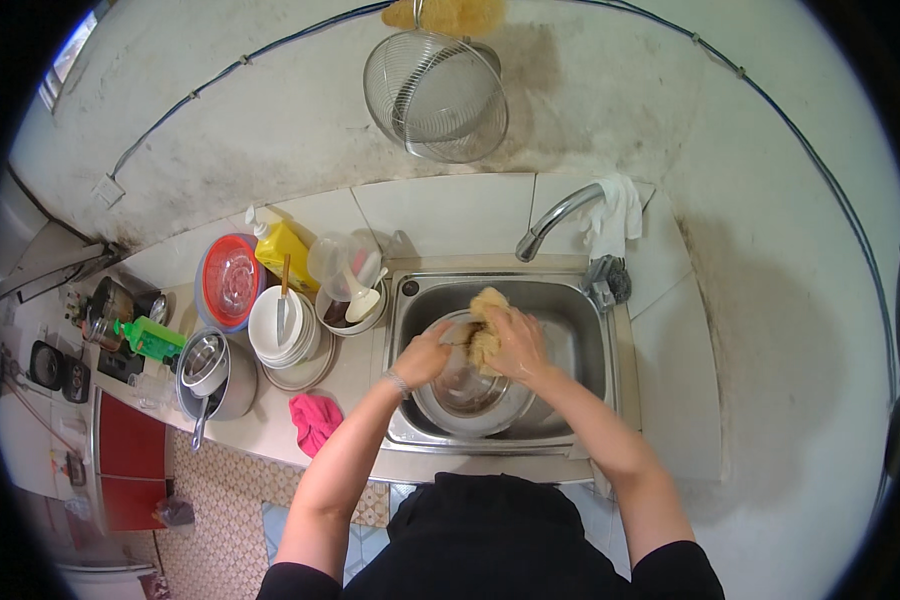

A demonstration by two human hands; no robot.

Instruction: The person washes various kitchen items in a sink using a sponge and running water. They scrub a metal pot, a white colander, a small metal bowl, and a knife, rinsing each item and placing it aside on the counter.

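Observation:
My right hand [520, 346] grips a tan scrubbing pad [486, 351], likely loofah fibre, bulging out above and below the fingers. Just to its left is my left hand [424, 356], its fingers curled over the left side of a round basin [472, 426]. Whether they pinch something thin is unclear. The basin sits in a stainless steel sink [574, 300], and a brownish, see-through round area [469, 394] shows inside it. Something dark brown between the hands is blurred. Above the sink's back right corner arches a chrome faucet [559, 217], with a white cloth [615, 214] draped over it.
Left of the sink stand stacked white bowls [276, 322] with a knife [282, 311] on top, a utensil bowl [356, 319], a yellow pump bottle [283, 251], a red basin [232, 274], a pot [240, 382], a green bottle [152, 339] and a pink cloth [315, 421]. Wire strainers [436, 97] hang above.

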